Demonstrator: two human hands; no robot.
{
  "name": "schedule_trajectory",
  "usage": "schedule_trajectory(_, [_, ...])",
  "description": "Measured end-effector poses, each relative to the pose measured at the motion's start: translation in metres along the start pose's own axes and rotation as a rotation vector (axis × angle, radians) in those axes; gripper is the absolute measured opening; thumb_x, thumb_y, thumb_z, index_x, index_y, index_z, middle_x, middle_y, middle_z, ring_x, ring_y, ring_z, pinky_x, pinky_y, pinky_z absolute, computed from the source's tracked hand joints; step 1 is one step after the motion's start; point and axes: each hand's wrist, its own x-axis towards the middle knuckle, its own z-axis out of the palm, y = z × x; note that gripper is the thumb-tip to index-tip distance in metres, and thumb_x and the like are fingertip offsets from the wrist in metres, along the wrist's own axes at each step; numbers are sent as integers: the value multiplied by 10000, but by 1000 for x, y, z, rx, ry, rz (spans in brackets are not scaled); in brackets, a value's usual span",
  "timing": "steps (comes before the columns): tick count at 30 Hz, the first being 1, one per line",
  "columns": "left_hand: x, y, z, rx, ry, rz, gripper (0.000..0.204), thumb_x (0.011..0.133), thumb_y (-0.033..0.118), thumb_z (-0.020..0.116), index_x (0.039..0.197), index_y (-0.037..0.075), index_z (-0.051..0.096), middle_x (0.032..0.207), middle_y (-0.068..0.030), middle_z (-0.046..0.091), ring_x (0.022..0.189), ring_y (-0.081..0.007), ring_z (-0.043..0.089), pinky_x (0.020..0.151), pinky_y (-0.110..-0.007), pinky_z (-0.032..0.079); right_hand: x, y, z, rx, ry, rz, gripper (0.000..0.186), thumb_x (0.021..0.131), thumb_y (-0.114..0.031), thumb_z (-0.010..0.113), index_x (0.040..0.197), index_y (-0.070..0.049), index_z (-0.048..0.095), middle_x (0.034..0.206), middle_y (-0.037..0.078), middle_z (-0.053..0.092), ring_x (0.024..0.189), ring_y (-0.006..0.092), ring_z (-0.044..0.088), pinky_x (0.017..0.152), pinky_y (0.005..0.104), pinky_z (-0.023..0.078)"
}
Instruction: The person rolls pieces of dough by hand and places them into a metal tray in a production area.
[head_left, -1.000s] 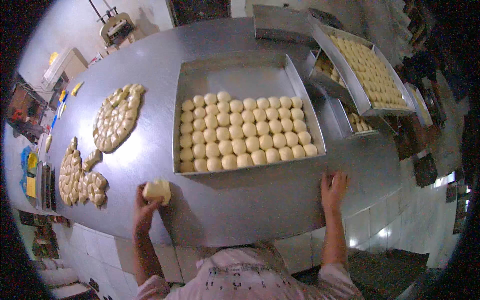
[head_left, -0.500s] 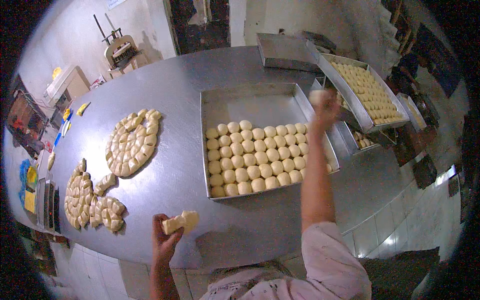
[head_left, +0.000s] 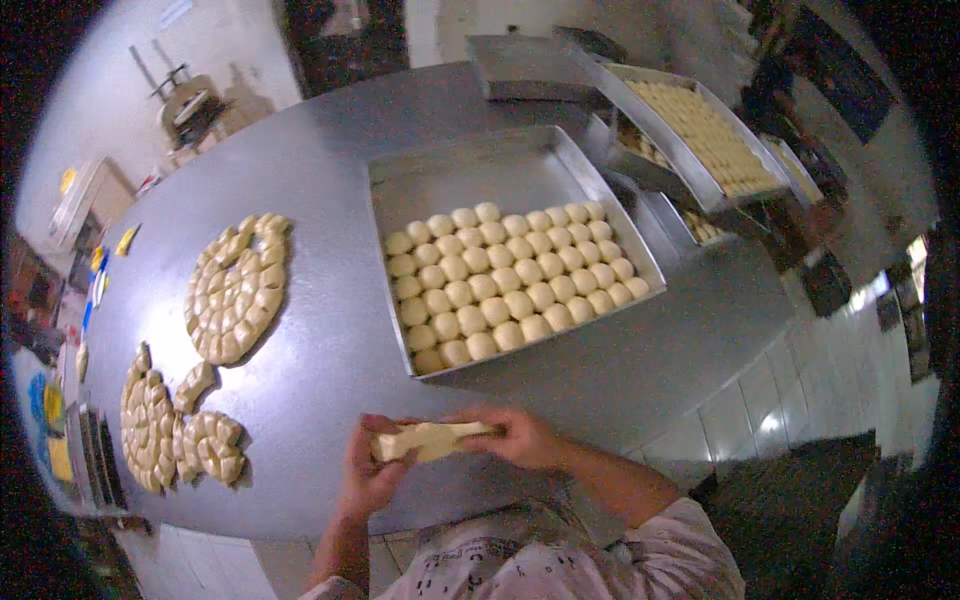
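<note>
Your left hand (head_left: pixel 372 470) and right hand (head_left: pixel 525 438) are both at the near edge of the worktop, a smooth grey metal surface (head_left: pixel 310 170). They are close to each other, with one pale cream, elongated piece of soft dough (head_left: pixel 430 439) between them. Your left hand grips its left end, fingers curled; your right pinches the narrower right end. The piece runs roughly level from hand to hand, and appears raised above the worktop; exact clearance cannot be told.

Beyond your hands, mid-worktop: a large rectangular metal tray (head_left: pixel 470 178), turned slightly askew to the near edge. Round, pale yellow dough balls (head_left: pixel 495 313) sit in close rows over its near part; bare metal shows toward its far wall.

Toward the left edge: a rounded, flat cluster of cut cream dough pieces (head_left: pixel 235 300). Nearer you, at the near left corner, lies an irregular cluster of similar cut pieces (head_left: pixel 150 430), with a small oblong dough lump (head_left: pixel 193 387) between the two groups. Farther up the left edge: a small yellow object (head_left: pixel 127 240), kind unclear.

Far right corner: a tilted metal tray filled with dough balls (head_left: pixel 695 130), over other trays partly hidden beneath.
</note>
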Motion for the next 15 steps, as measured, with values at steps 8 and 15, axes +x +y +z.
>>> schedule_trajectory(8, [16, 5, -2, 24, 292, -97, 379, 654, -41, 620, 915, 93, 380, 867, -44, 474, 817, -150, 484, 718, -292, 449, -173, 41, -140, -968, 1011, 254, 323, 831, -135, 532, 1149, -80, 511, 1125, 130, 482, 1008, 268, 482, 891, 386, 368])
schedule_trajectory(15, [39, 3, 84, 39, -135, -302, 470, 667, -27, 654, 1004, 108, 356, 909, -29, 440, 835, -138, 470, 686, -284, 456, -105, 80, -218, -1169, 1159, 255, 363, 810, -323, 527, 1080, -82, 503, 1190, 156, 440, 1109, 359, 383, 929, 517, 279])
